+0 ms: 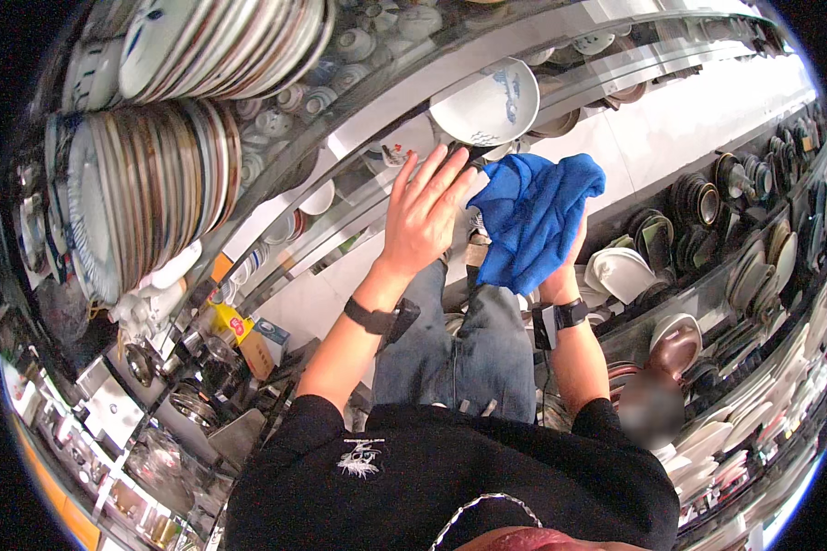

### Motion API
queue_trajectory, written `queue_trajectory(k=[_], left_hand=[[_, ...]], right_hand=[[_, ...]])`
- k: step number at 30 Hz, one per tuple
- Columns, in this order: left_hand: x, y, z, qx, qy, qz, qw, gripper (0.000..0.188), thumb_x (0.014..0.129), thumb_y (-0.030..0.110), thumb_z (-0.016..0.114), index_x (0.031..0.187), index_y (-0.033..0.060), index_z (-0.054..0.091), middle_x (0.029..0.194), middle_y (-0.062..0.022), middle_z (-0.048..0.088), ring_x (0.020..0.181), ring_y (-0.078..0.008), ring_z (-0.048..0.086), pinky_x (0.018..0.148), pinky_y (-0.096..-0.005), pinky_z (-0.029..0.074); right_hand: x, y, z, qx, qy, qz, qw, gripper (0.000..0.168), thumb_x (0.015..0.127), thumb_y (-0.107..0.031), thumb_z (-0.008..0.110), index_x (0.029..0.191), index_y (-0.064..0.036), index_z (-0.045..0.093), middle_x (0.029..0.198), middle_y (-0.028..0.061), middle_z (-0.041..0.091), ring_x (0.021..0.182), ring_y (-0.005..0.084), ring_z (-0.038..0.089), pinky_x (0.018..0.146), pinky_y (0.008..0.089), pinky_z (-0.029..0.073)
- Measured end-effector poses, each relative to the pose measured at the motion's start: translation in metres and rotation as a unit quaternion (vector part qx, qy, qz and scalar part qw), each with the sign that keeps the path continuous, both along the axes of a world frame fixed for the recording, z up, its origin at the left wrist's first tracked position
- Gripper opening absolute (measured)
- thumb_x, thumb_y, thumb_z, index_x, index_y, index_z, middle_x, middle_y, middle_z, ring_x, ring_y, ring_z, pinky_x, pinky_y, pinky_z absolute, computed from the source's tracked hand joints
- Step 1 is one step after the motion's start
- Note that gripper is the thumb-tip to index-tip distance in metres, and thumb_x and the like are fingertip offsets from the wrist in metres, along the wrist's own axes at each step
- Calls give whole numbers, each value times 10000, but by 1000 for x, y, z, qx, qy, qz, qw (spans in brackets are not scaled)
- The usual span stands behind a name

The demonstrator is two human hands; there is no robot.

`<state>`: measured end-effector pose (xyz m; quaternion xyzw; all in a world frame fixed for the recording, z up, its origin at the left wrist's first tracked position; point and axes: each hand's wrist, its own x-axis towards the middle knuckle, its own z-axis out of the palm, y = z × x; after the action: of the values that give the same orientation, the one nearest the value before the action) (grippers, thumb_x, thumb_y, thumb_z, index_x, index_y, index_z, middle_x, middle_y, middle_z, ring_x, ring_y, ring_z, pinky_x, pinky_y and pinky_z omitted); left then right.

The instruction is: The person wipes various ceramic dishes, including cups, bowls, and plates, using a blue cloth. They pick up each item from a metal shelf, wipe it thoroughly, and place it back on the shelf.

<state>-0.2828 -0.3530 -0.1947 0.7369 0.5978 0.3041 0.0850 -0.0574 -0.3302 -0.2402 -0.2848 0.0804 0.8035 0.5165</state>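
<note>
In my right hand (570, 258) is a bunched blue cloth (534, 220), which hides most of the fingers. My left hand (424, 220) is held up beside it, back towards the camera, with the fingers stretched out and nothing in the grasp. Just beyond the left fingertips stands a wide white ceramic bowl (472, 110) with a blue fish painted inside. Next to that bowl, a pale dish (400, 153) with red and dark marks sits on the shelf. I cannot tell whether the left fingertips touch anything.
Upright rows of plates (155, 186) fill the left, above a long shelf edge (393, 89). Stacked dark bowls (696, 200) and white dishes (617, 272) line the right-hand shelves. A yellow box (233, 322) and metal pans (193, 405) lie lower left. Pale floor tiles (613, 148) run between the shelves.
</note>
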Motion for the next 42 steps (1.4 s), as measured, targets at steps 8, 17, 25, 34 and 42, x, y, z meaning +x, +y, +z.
queue_trajectory(k=[8, 17, 25, 34, 42], left_hand=[[-72, -58, 143, 125, 48, 90, 987, 374, 856, 65, 694, 1219, 157, 710, 1347, -53, 665, 1230, -269, 606, 1077, -449, 436], [-169, -93, 249, 198, 123, 254, 939, 582, 863, 269, 759, 1397, 122, 581, 1495, -101, 523, 1343, -346, 496, 1118, -491, 370], [-208, -85, 257, 62, 179, 236, 953, 596, 934, 331, 662, 1419, 18, 514, 1505, -123, 505, 1392, -329, 462, 1187, -497, 302], [-215, -91, 254, 92, 164, 208, 960, 469, 941, 263, 654, 1346, 36, 587, 1457, -105, 555, 1334, -315, 520, 1123, -472, 388], [-224, -98, 277, 172, 125, 179, 961, 336, 921, 177, 661, 1247, 97, 675, 1270, -42, 696, 1201, -263, 632, 954, -400, 473]], right_hand=[[-59, -48, 72, 42, 75, 90, 992, 735, 1001, -617, 444, 1497, -76, 422, 1484, 163, 509, 1352, 359, 478, 1194, 528, 318], [-128, -87, 163, 121, 40, 179, 976, 723, 1011, -613, 420, 1476, -59, 438, 1468, 163, 523, 1337, 354, 487, 1194, 525, 318], [-138, -119, 224, 168, 13, 160, 973, 640, 1041, -561, 406, 1437, -64, 484, 1410, 137, 569, 1296, 326, 525, 1179, 494, 350], [-130, -138, 248, 195, 19, 132, 972, 660, 1039, -573, 403, 1452, -63, 482, 1428, 129, 564, 1303, 320, 527, 1168, 491, 365], [-144, -114, 278, 276, 50, 135, 950, 666, 1040, -570, 407, 1442, -46, 488, 1408, 152, 577, 1282, 339, 545, 1149, 509, 387]])
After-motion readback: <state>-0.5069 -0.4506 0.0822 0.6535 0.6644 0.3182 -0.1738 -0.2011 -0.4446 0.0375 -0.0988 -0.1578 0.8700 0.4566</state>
